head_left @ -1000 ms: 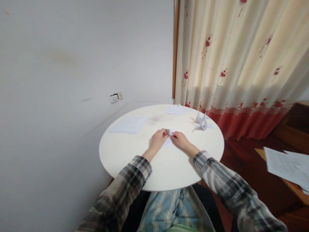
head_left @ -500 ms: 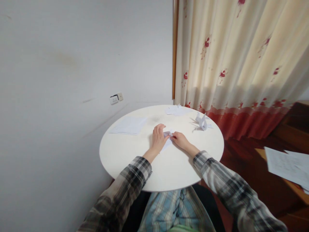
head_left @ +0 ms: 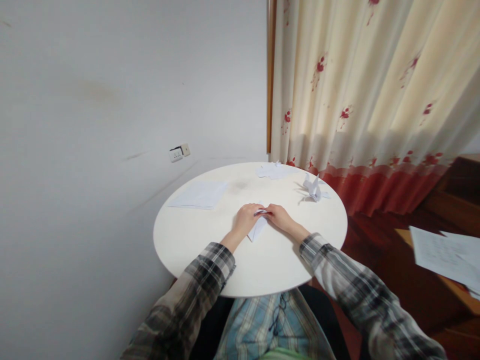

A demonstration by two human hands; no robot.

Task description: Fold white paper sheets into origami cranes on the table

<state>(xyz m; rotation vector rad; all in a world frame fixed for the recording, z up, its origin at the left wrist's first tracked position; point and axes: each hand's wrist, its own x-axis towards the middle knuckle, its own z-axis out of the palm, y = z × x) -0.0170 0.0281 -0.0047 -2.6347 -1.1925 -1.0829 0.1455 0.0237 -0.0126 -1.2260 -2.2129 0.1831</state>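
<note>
On the round white table [head_left: 187, 245] lies a small folded piece of white paper [head_left: 258, 228], its point toward me. My left hand [head_left: 245, 220] is curled, fingers pinching the paper's upper edge from the left. My right hand [head_left: 278, 217] pinches the same edge from the right, fingertips almost meeting the left ones. Both wrists rest on the tabletop.
A stack of white sheets [head_left: 198, 195] lies at the table's left. A folded paper crane [head_left: 313, 190] stands at the right, and more folded paper [head_left: 272, 171] lies at the far edge. A curtain hangs behind; papers [head_left: 442, 257] lie on a wooden surface at right.
My left hand, stretched flat over the paper half a second ago, has curled back into a pinch. The paper's pointed end now shows below my hands.
</note>
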